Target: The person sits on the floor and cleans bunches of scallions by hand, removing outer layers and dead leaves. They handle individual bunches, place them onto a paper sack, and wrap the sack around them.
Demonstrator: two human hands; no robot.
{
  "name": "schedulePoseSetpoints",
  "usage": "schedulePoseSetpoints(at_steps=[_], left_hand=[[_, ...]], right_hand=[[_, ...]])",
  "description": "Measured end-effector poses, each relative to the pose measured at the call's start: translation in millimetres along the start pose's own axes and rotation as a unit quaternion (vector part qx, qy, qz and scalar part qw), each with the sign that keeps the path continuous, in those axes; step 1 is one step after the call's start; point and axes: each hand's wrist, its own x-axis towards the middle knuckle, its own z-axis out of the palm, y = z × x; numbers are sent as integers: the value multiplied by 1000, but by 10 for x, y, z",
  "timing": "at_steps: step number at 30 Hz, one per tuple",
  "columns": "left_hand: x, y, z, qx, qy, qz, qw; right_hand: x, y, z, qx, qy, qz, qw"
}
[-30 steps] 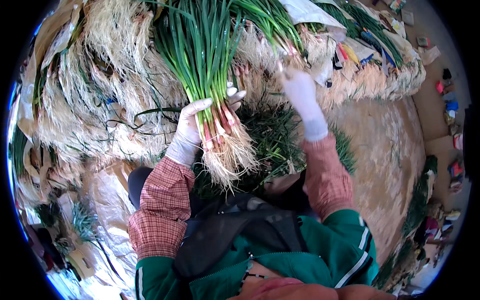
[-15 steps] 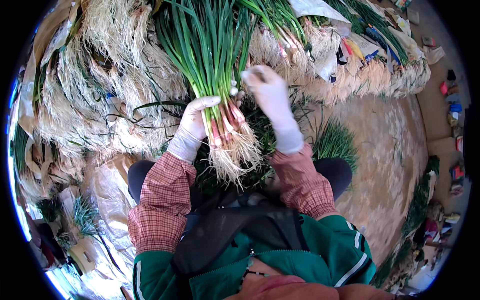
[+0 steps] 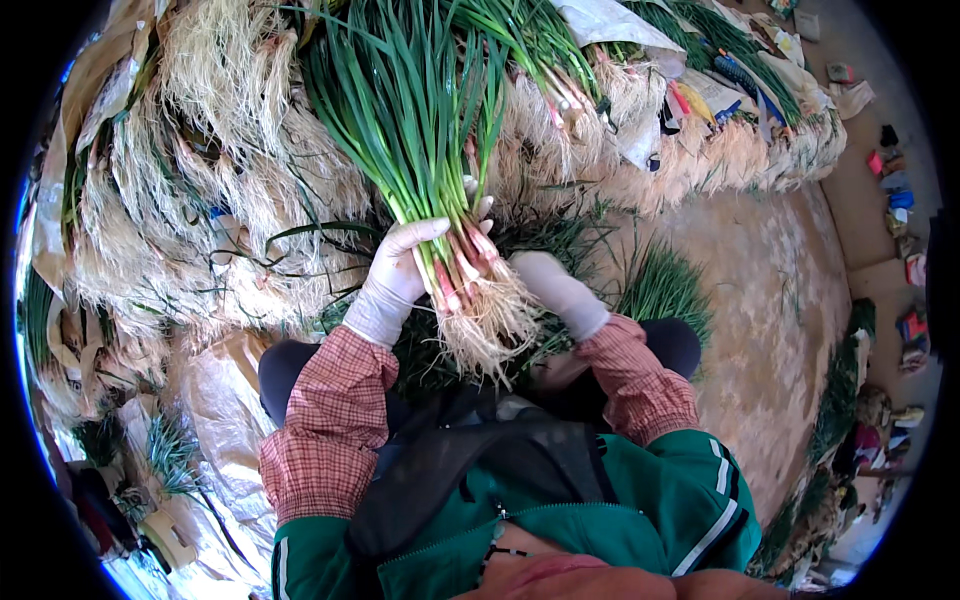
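My left hand, in a white glove, is closed round the lower stems of a thick bunch of green garlic. The long flat leaves point away from me, and the pinkish-white stem ends with their pale roots hang toward my lap. White fingertips of that hand show on the far side of the stems. Close to the right of the roots is my right hand, also gloved in white. Its fingers are blurred and partly hidden by the bunch, so I cannot see whether they grip anything.
Heaps of bunches with shaggy pale roots line the far side and the left. More bunches lie beyond, partly under a white sheet. Cut green leaves lie on the brown floor by my right knee. Plastic sheeting covers the left.
My right hand has come down toward me, from beside the upper stems to beside the roots. My left hand and the bunch have shifted slightly nearer to me.
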Motion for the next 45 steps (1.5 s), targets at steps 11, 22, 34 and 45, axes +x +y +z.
schedulePoseSetpoints(at_steps=[11,22,34,45], left_hand=[[-12,122,-23,39,-26,-21,999],[-65,90,-49,50,10,-35,998],[-61,13,150,-75,-100,28,992],[-125,75,173,-96,-34,33,994]], right_hand=[[118,-936,-1214,108,165,86,977],[535,-1042,-907,645,158,56,746],[470,-879,-333,673,178,-48,717],[439,-513,-1233,290,302,88,904]])
